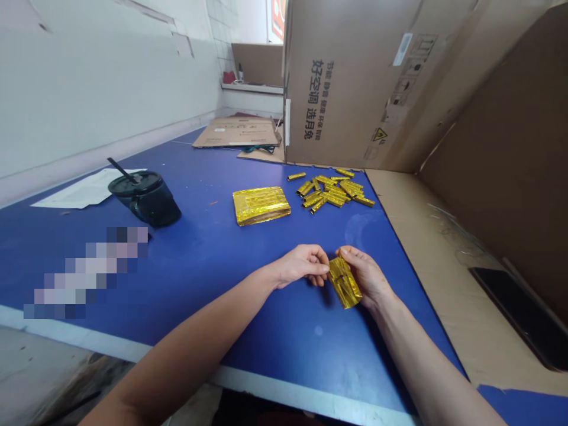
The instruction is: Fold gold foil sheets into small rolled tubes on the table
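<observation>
Low over the blue table (pixel 284 331), both hands are on a piece of shiny gold foil wrapper (pixel 345 283) with creases along it. My left hand (pixel 306 265) pinches its upper left edge between thumb and fingers. My right hand (pixel 366 275) grips its right side, with the thumb along the top and the other fingers mostly hidden behind. Farther off lies a flat stack of gold foil sheets (pixel 261 206). To the right of that stack is a loose pile of small narrow gold folded pieces (pixel 335 192).
A dark lidded cup (pixel 151 198) with a straw stands at the left, near white paper (pixel 80 189). A large cardboard box (pixel 355 89) walls off the back right. A black phone-like slab (pixel 519 313) lies on the cardboard at right. Flat cardboard (pixel 237 131) lies at the back.
</observation>
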The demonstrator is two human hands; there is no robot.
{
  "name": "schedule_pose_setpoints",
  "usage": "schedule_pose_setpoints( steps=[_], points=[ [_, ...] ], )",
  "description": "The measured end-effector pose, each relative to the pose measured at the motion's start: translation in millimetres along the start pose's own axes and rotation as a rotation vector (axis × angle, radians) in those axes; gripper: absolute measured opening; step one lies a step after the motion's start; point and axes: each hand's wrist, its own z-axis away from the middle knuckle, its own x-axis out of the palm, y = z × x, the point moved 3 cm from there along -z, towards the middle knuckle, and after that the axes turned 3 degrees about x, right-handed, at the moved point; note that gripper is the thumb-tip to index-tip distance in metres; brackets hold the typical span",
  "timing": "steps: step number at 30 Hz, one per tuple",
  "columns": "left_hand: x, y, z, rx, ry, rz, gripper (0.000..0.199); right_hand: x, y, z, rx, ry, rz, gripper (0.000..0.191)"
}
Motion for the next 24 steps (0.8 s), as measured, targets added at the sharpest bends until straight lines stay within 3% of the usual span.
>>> schedule_pose_setpoints(
  steps=[6, 9, 19, 24],
  points=[
    [-13.3, 2.7, -6.1, 0.045, 0.396, 0.205, 0.010, -4.0, -3.0, -4.4, -0.119, 0.077, -0.046, 0.029],
    [-21.1, 2.2, -7.8, 0.075, 0.502, 0.264, 0.010, -7.1, -6.8, -4.0, -0.259, 0.176, 0.020, 0.028],
    [-15.9, -1.5, -6.9, 0.046, 0.467, 0.334, 0.012, -8.1, -12.6, 0.2, -0.562, 0.245, 0.285, 0.017],
    [-16.2, -3.3, -8.0, 0.034, 0.464, 0.379, 0.013, -8.5, -13.5, -0.3, -0.539, 0.216, 0.343, 0.012]
  ],
)
